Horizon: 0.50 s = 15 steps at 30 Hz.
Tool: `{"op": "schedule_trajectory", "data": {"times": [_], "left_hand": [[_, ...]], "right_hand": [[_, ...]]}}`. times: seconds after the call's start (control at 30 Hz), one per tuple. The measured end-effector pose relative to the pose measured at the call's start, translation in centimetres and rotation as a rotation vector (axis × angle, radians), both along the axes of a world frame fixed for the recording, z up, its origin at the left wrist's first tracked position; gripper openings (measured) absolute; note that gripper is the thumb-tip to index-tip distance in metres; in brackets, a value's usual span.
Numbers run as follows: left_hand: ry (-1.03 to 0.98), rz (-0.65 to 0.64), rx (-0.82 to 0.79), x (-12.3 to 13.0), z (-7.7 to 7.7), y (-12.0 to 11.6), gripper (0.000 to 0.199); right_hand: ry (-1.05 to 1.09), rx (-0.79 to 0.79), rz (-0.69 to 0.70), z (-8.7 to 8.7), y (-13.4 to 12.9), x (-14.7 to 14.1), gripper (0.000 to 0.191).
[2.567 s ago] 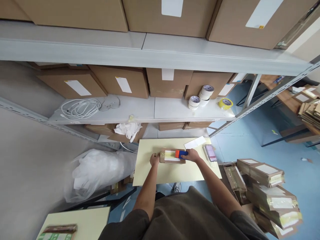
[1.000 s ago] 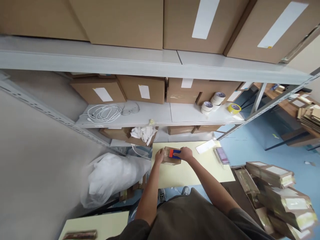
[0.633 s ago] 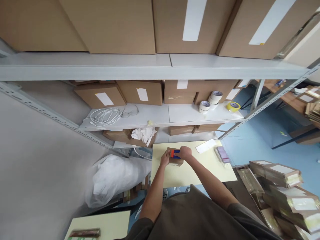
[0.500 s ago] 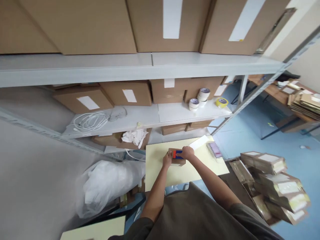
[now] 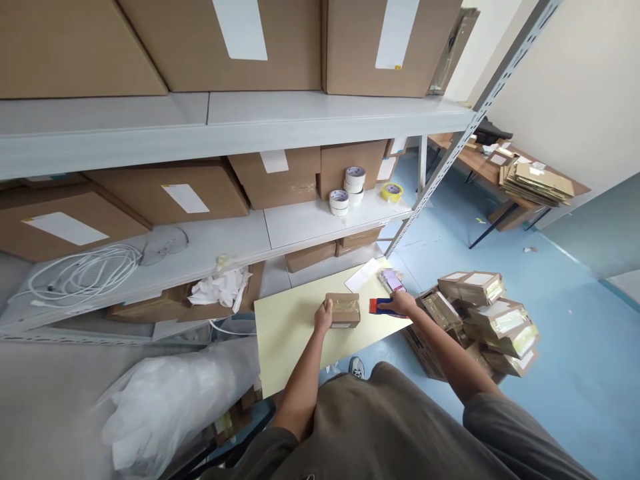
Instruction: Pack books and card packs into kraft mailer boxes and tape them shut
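A small cardboard box (image 5: pixel 344 309) with tape across its top sits on the pale yellow tabletop (image 5: pixel 285 347). My left hand (image 5: pixel 323 316) grips its left end, thumb on top. To the right of the box, apart from it, my right hand (image 5: pixel 401 303) is closed round a blue and red tape dispenser (image 5: pixel 384 306). Just beyond that hand lies a purple-and-white item (image 5: pixel 390 278), partly blurred out. A white sheet (image 5: pixel 363 275) rests flat near the far edge of the tabletop.
Taped boxes (image 5: pixel 500 320) are piled at the right. Ahead, a metal shelf (image 5: pixel 310 223) holds cartons, white tape rolls (image 5: pixel 339 202), a yellow tape roll (image 5: pixel 392 193) and coiled white cable (image 5: pixel 90 273). Plastic wrap (image 5: pixel 185 400) bulges at the left.
My right hand has moved right with the tape dispenser, off the box, whose top now shows tape. My left hand stays on the box. The whole view has turned to the right.
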State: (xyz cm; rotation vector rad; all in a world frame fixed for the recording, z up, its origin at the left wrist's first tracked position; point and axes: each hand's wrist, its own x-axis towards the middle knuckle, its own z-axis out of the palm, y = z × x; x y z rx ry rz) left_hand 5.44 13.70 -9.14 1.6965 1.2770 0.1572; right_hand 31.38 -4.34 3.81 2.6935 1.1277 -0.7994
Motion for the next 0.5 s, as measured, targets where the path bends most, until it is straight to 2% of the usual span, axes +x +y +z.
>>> {"op": "schedule_trajectory", "data": {"times": [0.13,0.3,0.4,0.5], "left_hand": [[-0.024,0.056,-0.037,-3.5,-0.7,2.7,0.057],[0.064,0.239,0.109,-9.8,-0.3,6.9,0.045],[-0.039,0.237,0.115,-12.3,0.0,7.8,0.044],[-0.086,0.218,0.048,-13.5,-0.6,7.3,0.046]], "right_hand": [[0.075,0.067,0.024,-0.4,3.7,-4.4,0.064],[0.158,0.1,0.119,-1.2,10.4,-12.3,0.063],[0.142,0.083,0.197,-2.0,14.1,-16.8,0.063],[0.114,0.036,0.268,-2.8,16.8,-20.4,0.065]]}}
